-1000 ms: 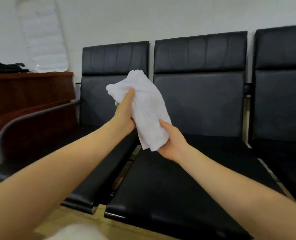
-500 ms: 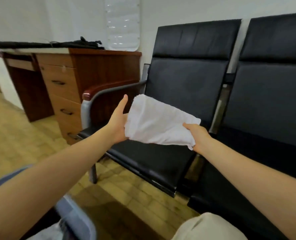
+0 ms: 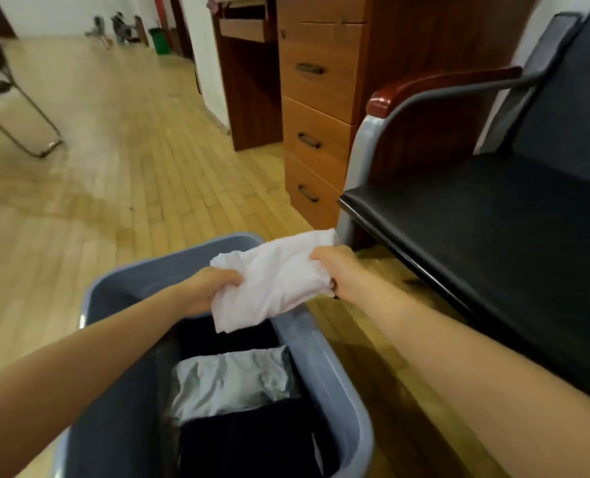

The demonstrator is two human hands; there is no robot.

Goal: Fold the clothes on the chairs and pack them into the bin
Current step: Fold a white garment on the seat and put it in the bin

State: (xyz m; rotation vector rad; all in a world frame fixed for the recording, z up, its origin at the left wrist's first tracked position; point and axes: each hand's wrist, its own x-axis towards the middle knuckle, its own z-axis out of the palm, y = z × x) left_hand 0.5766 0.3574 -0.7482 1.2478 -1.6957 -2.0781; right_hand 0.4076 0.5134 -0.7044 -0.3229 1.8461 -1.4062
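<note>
Swung away from the black chairs, the folded white garment now hangs over the blue-grey bin on the wooden floor, where half a second ago it was held level in front of the seat backs. Both hands carry it: the left hand has its fingers curled into the near left edge, the right hand pinches the far right edge, each grip closed on cloth. The bundle sags between them, its lower corner dipping just inside the bin's rim. Below lie clothes already packed, a pale grey piece between dark ones. The garment looks light, soft and limp, likely to unfold if held by one corner alone; taking it at opposite edges, as here, should keep the fold together while it is lowered. A wooden drawer unit stands beside the end chair.
</note>
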